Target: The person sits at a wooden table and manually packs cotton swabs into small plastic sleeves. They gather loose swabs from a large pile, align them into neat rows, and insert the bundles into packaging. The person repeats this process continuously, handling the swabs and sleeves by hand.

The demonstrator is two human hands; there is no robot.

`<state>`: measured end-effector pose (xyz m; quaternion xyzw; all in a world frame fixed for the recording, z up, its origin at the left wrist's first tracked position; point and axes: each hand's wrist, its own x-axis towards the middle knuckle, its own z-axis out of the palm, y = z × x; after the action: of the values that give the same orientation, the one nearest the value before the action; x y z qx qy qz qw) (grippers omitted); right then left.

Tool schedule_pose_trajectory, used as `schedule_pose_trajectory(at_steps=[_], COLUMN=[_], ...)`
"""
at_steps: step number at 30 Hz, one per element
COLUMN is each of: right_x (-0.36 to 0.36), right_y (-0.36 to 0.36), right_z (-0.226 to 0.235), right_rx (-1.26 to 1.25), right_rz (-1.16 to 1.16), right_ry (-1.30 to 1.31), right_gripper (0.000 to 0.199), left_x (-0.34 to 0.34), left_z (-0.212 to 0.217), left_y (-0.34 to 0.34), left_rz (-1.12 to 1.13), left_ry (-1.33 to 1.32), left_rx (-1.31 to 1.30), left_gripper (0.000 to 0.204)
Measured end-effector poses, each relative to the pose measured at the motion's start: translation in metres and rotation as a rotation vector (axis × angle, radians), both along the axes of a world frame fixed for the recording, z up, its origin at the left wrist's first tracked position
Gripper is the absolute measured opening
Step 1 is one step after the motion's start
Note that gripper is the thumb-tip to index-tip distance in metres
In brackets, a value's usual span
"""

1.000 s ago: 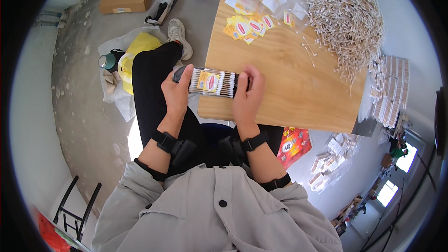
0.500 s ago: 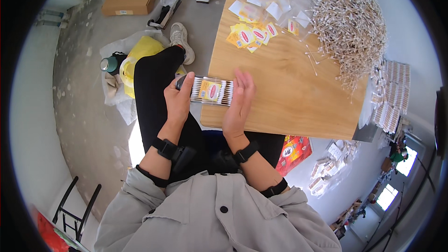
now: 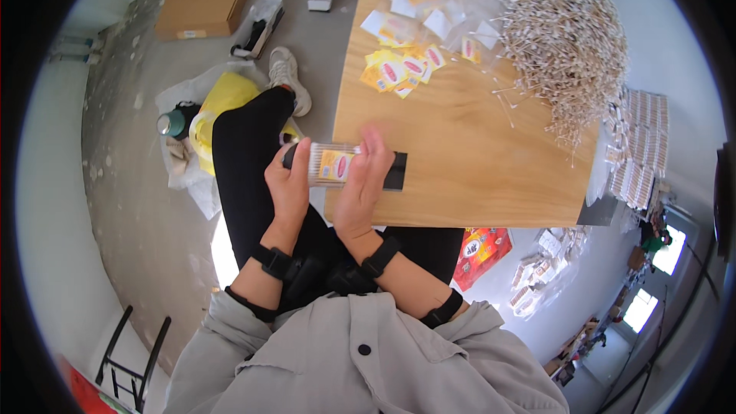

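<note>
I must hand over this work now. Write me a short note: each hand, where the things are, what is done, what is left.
Left hand: grips the left end of a clear pack of cotton swabs with a yellow label, at the wooden table edge.
Right hand: lies flat over the pack's front.
Loose swabs piled at the far right; yellow labels and clear bags at the far side.
Done: one pack filled and labelled.
Left: the big swab pile.

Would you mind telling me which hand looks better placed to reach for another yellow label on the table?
Probably the right hand: it lies flat on the clear packet over the wooden table, nearer the yellow labels. The left hand grips the packet's end off the table edge.
</note>
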<state>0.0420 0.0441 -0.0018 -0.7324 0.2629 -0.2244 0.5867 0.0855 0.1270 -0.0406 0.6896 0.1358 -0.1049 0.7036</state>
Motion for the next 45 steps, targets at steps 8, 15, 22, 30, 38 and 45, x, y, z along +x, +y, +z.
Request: schedule_pose_trajectory(at_steps=[8,15,22,30,38,45], right_x=[-0.01,-0.043,-0.037,0.007,0.001,-0.001], right_y=[-0.094,-0.303,-0.297,-0.318,-0.327,-0.315], right_z=[0.002,-0.013,-0.006,0.012,0.002,0.007], right_rx=[0.056,-0.74,-0.475,-0.673,-0.73,-0.568], right_rz=[-0.016,-0.346,0.026,-0.044,0.006,0.049], right_ry=[0.212,0.473,0.252,0.263,0.258,0.249], right_gripper=[0.041,0.036,0.03,0.023,0.011,0.018], left_x=[0.004,0.003,-0.016,0.026,0.008,0.022], left_z=[-0.006,0.061,0.099,0.059,0.049,0.042], left_y=[0.021,0.003,-0.112,-0.227,-0.224,-0.228], left_rz=[-0.098,-0.055,-0.81,-0.839,-1.031,-0.832], left_ry=[-0.083,-0.586,-0.726,-0.915,-0.881,-0.926], left_rx=[0.1,0.433,0.524,0.991,1.046,1.098], left_gripper=[0.032,0.034,0.055,0.082,0.091,0.09])
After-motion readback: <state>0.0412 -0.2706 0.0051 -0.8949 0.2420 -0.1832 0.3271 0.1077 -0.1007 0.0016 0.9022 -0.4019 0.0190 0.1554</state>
